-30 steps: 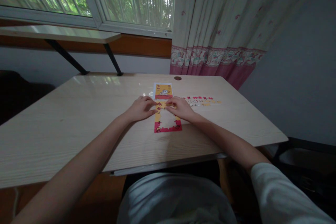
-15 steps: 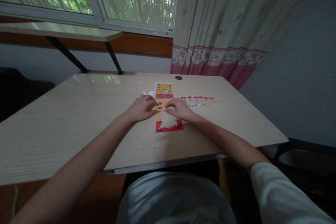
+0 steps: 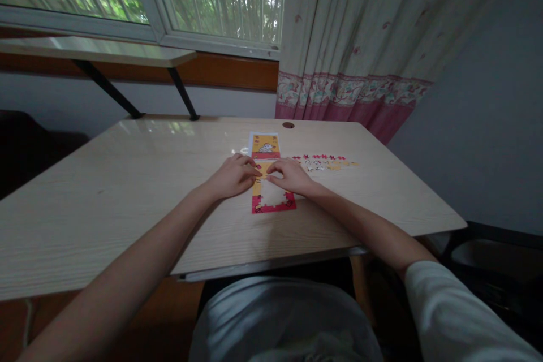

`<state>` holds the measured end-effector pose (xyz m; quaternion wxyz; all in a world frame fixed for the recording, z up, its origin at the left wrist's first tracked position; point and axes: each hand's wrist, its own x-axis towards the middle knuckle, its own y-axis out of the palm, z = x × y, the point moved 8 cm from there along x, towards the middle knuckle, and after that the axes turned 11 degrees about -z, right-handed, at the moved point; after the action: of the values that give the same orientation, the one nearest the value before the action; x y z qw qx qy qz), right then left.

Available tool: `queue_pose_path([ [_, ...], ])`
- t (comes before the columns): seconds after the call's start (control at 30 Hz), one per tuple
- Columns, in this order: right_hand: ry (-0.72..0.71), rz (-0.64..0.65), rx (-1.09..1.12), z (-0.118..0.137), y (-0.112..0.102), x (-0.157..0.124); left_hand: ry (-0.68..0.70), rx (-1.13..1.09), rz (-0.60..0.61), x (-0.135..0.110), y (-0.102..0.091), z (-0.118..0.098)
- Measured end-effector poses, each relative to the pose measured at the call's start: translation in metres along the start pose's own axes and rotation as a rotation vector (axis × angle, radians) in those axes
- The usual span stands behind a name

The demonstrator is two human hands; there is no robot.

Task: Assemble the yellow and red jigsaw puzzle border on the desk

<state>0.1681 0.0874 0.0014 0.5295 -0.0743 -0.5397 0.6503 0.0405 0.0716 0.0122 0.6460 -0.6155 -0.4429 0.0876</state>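
Observation:
A partly assembled jigsaw puzzle (image 3: 274, 208), with a yellow upper part and a red lower border, lies flat in front of me around a bare middle. My left hand (image 3: 235, 176) rests at its left edge, fingers stretched over the yellow upper part and thumb apart from them. From the other side, my right hand (image 3: 292, 176) holds thumb and index finger close together at the upper inner edge, pinching what looks like a small puzzle piece, mostly hidden by the fingertips. Just beyond the puzzle lies a picture card (image 3: 266, 147) with a white animal on yellow and red.
Loose puzzle pieces (image 3: 326, 163) lie in rows right of my right hand, red at the back, white and yellow nearer. The wooden desk (image 3: 139, 198) has a cable hole (image 3: 288, 125) at the back. A raised shelf (image 3: 127, 52) stands at the back left; a curtain (image 3: 352, 76) hangs behind.
My left hand has shifted slightly right, its fingers reaching further over the puzzle's yellow upper part. My right hand stays almost in place.

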Motion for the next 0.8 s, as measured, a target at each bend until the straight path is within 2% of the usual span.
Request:
queue_pose_path([
  [0.23, -0.091, -0.003, -0.047, 0.008, -0.002, -0.001, 0.03, 0.082, 0.026, 0.001, -0.001, -0.009],
  [0.8, -0.157, 0.026, -0.131, 0.01, 0.002, -0.005, 0.071, 0.13, 0.014, 0.0, -0.001, -0.01],
])
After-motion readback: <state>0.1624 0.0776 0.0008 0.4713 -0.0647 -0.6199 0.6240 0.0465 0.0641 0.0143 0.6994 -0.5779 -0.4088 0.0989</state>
